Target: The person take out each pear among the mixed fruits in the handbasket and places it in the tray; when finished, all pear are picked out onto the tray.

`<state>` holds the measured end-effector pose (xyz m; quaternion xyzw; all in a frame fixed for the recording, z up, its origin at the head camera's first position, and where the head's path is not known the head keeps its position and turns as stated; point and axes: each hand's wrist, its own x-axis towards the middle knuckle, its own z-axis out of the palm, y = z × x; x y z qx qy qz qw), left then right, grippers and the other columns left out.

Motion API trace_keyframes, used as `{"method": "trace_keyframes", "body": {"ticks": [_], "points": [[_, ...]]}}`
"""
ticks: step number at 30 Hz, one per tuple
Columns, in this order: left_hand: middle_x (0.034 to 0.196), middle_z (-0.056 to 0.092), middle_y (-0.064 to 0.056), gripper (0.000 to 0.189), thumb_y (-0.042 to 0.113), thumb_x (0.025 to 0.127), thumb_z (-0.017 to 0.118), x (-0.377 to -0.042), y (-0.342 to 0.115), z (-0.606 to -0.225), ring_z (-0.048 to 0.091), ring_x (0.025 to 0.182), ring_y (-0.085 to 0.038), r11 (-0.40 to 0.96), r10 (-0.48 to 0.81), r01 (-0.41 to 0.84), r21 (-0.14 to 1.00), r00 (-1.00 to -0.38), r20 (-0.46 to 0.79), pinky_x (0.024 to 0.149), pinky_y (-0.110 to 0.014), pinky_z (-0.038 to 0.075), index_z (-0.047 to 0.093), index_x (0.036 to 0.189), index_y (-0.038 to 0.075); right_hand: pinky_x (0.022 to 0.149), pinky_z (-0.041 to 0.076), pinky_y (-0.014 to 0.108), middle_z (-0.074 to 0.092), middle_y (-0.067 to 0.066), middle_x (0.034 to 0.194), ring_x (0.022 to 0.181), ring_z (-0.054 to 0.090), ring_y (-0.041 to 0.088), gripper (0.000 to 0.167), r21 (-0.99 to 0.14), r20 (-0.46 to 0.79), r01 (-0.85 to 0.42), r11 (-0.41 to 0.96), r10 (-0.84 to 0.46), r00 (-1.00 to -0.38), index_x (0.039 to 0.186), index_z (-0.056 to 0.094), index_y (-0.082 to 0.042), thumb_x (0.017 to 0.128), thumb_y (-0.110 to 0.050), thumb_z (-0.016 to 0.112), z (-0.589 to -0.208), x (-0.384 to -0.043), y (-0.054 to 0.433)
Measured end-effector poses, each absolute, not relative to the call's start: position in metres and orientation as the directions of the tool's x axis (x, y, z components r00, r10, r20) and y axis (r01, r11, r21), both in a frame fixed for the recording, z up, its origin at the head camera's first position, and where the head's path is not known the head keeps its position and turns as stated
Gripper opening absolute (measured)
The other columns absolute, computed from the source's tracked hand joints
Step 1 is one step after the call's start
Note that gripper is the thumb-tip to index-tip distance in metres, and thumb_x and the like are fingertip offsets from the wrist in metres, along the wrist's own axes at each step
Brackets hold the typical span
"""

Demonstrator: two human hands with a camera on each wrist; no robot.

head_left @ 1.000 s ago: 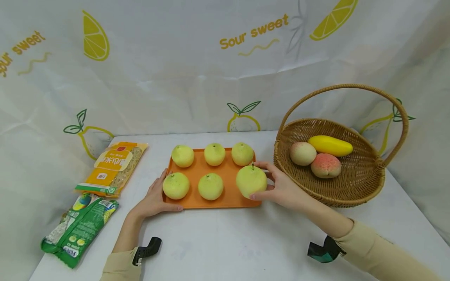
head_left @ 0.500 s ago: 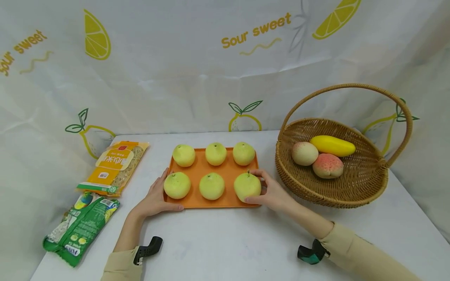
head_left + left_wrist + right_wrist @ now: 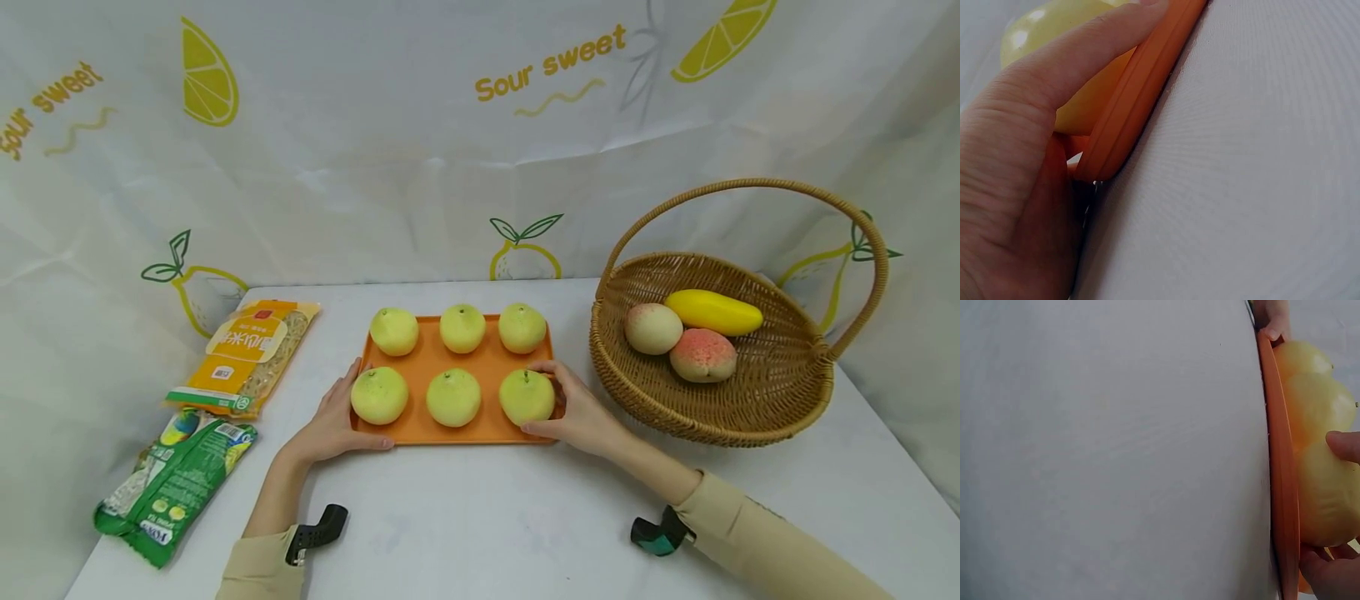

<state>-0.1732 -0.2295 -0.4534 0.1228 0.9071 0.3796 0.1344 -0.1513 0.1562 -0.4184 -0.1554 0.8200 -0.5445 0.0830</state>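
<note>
An orange tray (image 3: 483, 379) bears two rows of round yellow-green pears, such as the front middle pear (image 3: 453, 398). My right hand (image 3: 587, 414) holds the front right pear (image 3: 525, 397), which sits on the tray with its stem up; thumb in front, fingers round its far right side. In the right wrist view that pear (image 3: 1329, 494) lies between thumb and fingers, just inside the tray's rim. My left hand (image 3: 330, 425) grips the tray's front left corner. In the left wrist view its thumb (image 3: 1094, 47) lies along the orange rim (image 3: 1141, 94), beside a pear (image 3: 1041, 37).
At the right stands a wicker basket (image 3: 780, 400) with a tall handle, holding two peaches (image 3: 702, 356) and a long yellow fruit (image 3: 714, 312). An orange food packet (image 3: 243, 354) and a green packet (image 3: 176, 483) lie at the left. A printed white cloth (image 3: 360, 192) hangs behind.
My right hand has moved left and down, lowering the pear from above the tray's right side to its front right spot. The left hand has stayed at the tray's corner.
</note>
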Motion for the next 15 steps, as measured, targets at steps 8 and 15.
{"method": "trace_keyframes", "body": {"ticks": [8, 15], "points": [[0.163, -0.007, -0.009, 0.129, 0.051, 0.065, 0.087, -0.1731, -0.2287, -0.4527, -0.007, 0.145, -0.044, 0.684, 0.327, 0.119, 0.719, -0.932, -0.157, 0.109, -0.069, 0.002, 0.005, 0.158, 0.015, 0.105, 0.033, 0.053, 0.046, 0.013, 0.139, 0.128, 0.044, 0.030, 0.085, -0.839, 0.101, -0.295, 0.457, -0.401, -0.911, 0.144, 0.038, -0.006, 0.074, -0.015, 0.086, -0.4188, -0.1500, 0.1615], [0.163, -0.007, -0.009, 0.130, 0.051, 0.065, 0.087, -0.1730, -0.2292, -0.4532, -0.007, 0.145, -0.045, 0.688, 0.320, 0.112, 0.717, -0.934, -0.160, 0.109, -0.069, 0.002, 0.004, 0.158, 0.015, 0.104, 0.036, 0.051, 0.050, 0.009, 0.135, 0.126, 0.046, 0.028, 0.080, -0.804, 0.122, -0.321, 0.500, -0.390, -0.913, 0.142, 0.042, -0.008, 0.075, -0.016, 0.086, -0.4189, -0.1483, 0.1628]]}}
